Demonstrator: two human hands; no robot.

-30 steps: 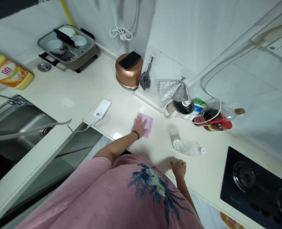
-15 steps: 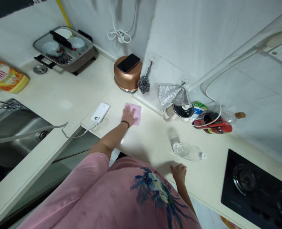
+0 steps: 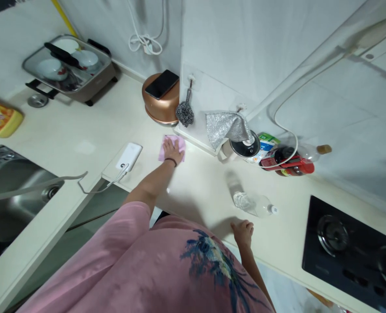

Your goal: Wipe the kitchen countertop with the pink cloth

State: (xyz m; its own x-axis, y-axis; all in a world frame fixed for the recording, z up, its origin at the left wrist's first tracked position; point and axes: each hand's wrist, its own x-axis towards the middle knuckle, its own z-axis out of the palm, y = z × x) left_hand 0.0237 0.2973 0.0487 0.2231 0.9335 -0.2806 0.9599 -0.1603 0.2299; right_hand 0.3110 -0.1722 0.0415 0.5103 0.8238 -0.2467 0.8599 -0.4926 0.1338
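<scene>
My left hand lies flat with its fingers spread on a pink cloth, pressing it to the pale countertop. The cloth is just in front of a copper-coloured pot. Near the counter's front edge rests my right hand, its thumb held out from loosely bent fingers and nothing seen in it. Beyond that hand, a clear plastic bottle with a white cap lies on its side, apart from the fingers.
A white power bank with a cable lies left of the cloth. A black phone tops the pot. At left are a sink, a yellow bottle and an electric pan holding bowls. A black hob occupies the right.
The view has shifted, so most things appear further left. My left hand and the cloth under it have slid slightly away from me, toward the pot and ledge. My right hand stays put.
</scene>
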